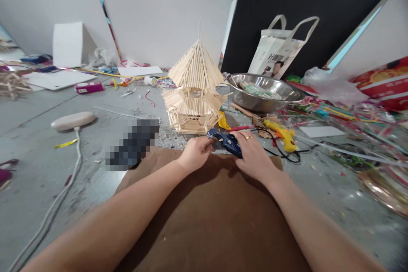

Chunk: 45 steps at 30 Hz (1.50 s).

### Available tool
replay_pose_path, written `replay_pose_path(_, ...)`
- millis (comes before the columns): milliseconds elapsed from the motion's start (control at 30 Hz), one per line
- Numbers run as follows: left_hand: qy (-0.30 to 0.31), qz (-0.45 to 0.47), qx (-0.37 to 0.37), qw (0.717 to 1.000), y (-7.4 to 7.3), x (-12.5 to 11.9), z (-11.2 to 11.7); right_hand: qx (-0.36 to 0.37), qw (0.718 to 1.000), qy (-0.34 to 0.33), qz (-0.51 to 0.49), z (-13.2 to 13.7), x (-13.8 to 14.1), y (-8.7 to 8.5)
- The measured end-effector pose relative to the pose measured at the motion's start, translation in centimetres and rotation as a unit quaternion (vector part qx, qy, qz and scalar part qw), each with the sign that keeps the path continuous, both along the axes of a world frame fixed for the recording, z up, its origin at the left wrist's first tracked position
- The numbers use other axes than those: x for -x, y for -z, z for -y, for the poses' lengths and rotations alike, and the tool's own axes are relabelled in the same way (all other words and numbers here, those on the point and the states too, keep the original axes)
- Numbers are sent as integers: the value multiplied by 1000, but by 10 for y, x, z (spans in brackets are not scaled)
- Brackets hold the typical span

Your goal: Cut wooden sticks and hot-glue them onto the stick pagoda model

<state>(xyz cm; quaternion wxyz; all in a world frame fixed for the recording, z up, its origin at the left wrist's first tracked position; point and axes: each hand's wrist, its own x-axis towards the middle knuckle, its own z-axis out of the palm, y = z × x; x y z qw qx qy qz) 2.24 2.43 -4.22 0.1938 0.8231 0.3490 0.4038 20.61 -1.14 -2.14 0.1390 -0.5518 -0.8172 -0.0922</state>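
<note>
My right hand [253,155], with a ring on one finger, is wrapped round a blue glue gun [225,141] held low over a brown board [210,216]. My left hand [195,153] is curled in a pinch at the gun's front end; whatever it pinches is too small to make out. Just beyond both hands stands a two-tier pagoda model made of wooden sticks [195,89]. A yellow glue gun [282,134] with a black cable lies to the right of the hands.
A steel bowl [264,93] holding sticks sits behind the yellow gun, with a white tote bag [280,51] against a black panel. Plastic wrappers and colourful scraps [357,114] clutter the right. At left lie a white oval device with cable [73,120], a blurred dark object [134,144] and white paper [59,78].
</note>
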Motion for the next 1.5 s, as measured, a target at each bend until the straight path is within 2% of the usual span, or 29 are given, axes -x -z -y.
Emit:
replay_pose_path(433, -2, 5, -15, 1000, 1, 2, -2, 12, 1000, 13, -10, 1, 0, -1)
replay_pose_path(667, -10, 2, -5, 1000, -1, 1, -1, 14, 999, 28, 16, 1, 1, -4)
replay_pose_path(1200, -13, -1, -9, 1000, -1, 2, -3, 15, 999, 23, 20, 1, 1, -4)
replay_pose_path(1500, -18, 10, 22, 1000, -1, 2, -3, 38, 998, 43, 27, 2, 3, -8)
